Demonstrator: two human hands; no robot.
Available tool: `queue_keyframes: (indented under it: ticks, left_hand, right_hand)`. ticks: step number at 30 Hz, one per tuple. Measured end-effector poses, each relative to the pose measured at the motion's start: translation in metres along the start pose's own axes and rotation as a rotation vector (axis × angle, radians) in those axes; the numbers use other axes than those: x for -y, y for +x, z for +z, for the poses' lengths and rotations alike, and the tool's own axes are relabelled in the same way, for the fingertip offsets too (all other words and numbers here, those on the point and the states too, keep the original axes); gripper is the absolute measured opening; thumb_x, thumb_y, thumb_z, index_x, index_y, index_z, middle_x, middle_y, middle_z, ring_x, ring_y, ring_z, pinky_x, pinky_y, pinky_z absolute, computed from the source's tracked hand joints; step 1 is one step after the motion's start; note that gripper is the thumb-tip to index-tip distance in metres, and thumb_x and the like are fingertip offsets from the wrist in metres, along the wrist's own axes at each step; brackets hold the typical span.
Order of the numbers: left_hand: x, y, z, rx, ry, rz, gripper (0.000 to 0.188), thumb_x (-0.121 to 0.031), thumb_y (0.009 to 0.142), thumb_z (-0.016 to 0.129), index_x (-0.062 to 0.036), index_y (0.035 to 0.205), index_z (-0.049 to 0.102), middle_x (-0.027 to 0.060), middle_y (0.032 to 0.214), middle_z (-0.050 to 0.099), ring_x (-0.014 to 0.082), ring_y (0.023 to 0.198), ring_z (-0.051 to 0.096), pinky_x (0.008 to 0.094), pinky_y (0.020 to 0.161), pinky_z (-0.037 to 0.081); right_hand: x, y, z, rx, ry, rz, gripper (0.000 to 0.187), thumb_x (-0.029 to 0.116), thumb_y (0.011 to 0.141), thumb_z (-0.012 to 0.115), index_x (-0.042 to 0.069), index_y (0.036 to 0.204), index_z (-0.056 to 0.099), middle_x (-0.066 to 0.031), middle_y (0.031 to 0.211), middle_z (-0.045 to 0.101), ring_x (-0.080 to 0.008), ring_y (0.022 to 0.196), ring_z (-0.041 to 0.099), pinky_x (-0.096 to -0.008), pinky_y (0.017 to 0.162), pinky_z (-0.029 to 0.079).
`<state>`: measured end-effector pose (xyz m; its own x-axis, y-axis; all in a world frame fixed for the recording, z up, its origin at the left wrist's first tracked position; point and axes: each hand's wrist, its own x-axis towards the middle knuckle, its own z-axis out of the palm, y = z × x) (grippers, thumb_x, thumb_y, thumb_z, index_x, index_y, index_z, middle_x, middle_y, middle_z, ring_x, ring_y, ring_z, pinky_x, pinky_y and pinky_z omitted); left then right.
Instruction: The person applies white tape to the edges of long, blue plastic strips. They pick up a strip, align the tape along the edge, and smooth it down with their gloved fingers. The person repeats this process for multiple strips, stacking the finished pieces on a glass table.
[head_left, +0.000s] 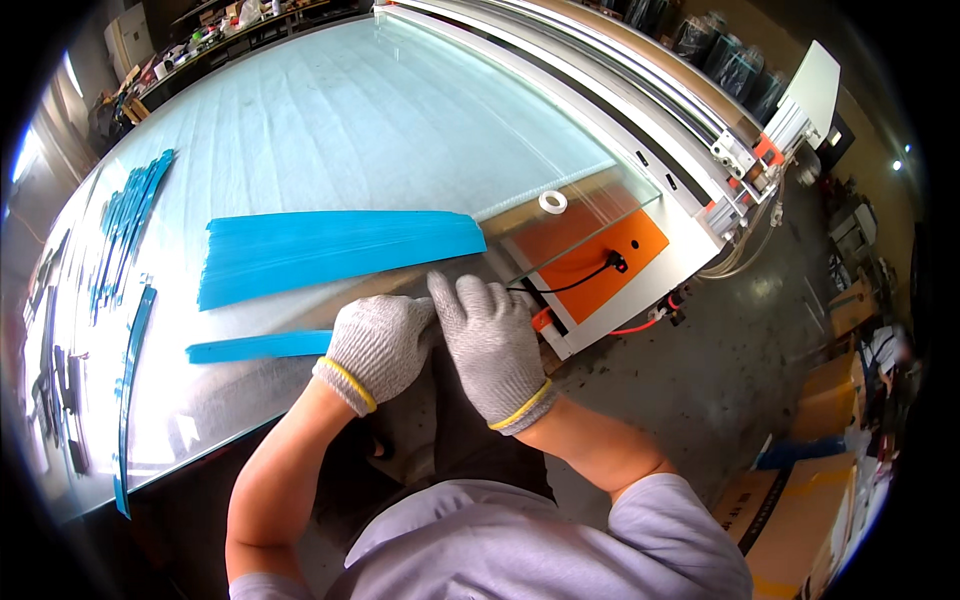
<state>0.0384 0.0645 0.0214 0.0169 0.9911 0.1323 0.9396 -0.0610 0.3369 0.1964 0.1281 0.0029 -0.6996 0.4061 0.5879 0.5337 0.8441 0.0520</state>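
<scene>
Narrow blue strips are separated, a broad blue piece seems left, and, with fingers bent on left hand and right hand, any grip cannot be told.

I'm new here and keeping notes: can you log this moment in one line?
left hand: curled, at narrow blue strip, grip unclear | right hand: beside left | wide blue sheet: on work surface

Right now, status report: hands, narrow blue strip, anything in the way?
Left hand at right end of narrow blue strip, grip hidden. Right hand beside left. Black cable close by, possibly in the way.
</scene>
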Motion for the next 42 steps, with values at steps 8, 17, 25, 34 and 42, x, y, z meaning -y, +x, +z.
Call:
queue_keyframes:
  ticks: [8,17,25,34,42]
  left_hand:
    - [-0.014,-0.025,-0.008,-0.248,0.003,0.088,0.011,-0.01,0.08,0.069,-0.0052,0.09,0.067,0.0165,0.083,0.066,0.0408,0.08,0.064,0.0499,0.069,0.05]
    - [-0.027,-0.034,-0.01,-0.264,0.045,0.014,0.011,-0.008,0.081,0.068,-0.0061,0.091,0.065,0.0164,0.083,0.065,0.0409,0.077,0.063,0.0501,0.067,0.049]
    - [-0.033,-0.039,-0.01,-0.283,0.079,-0.01,0.013,-0.007,0.08,0.068,-0.0064,0.092,0.065,0.0148,0.085,0.065,0.0404,0.076,0.063,0.0505,0.067,0.049]
    - [-0.037,-0.039,-0.012,-0.307,0.091,0.014,0.014,-0.008,0.078,0.068,-0.0067,0.092,0.064,0.0142,0.086,0.066,0.0388,0.076,0.063,0.0489,0.067,0.05]
    - [-0.033,-0.037,-0.009,-0.343,0.079,0.05,0.012,-0.012,0.079,0.069,-0.0095,0.09,0.063,0.0115,0.079,0.063,0.0351,0.069,0.063,0.0472,0.063,0.049]
  right_hand:
    - [-0.022,-0.031,0.005,-0.2,1.27,0.405,0.034,-0.004,0.081,0.078,0.0,0.114,0.069,-0.0116,0.109,0.071,-0.0188,0.084,0.069,-0.0303,0.077,0.056]
    - [0.021,-0.028,0.002,-0.533,1.138,0.547,0.036,-0.007,0.086,0.071,-0.001,0.121,0.068,-0.0151,0.112,0.072,-0.0245,0.092,0.072,-0.0318,0.084,0.057]
    - [0.028,-0.041,0.007,-0.491,0.882,0.347,0.052,-0.008,0.09,0.061,-0.009,0.141,0.051,-0.0248,0.138,0.061,-0.0411,0.125,0.061,-0.0423,0.105,0.049]
    - [0.025,-0.047,0.008,-0.503,0.875,0.305,0.055,-0.007,0.089,0.06,-0.01,0.143,0.049,-0.026,0.141,0.058,-0.0426,0.128,0.059,-0.0435,0.107,0.048]
    - [0.024,-0.049,0.008,-0.503,0.823,0.294,0.058,-0.007,0.087,0.062,-0.008,0.144,0.05,-0.0238,0.141,0.059,-0.0413,0.125,0.061,-0.0424,0.105,0.049]
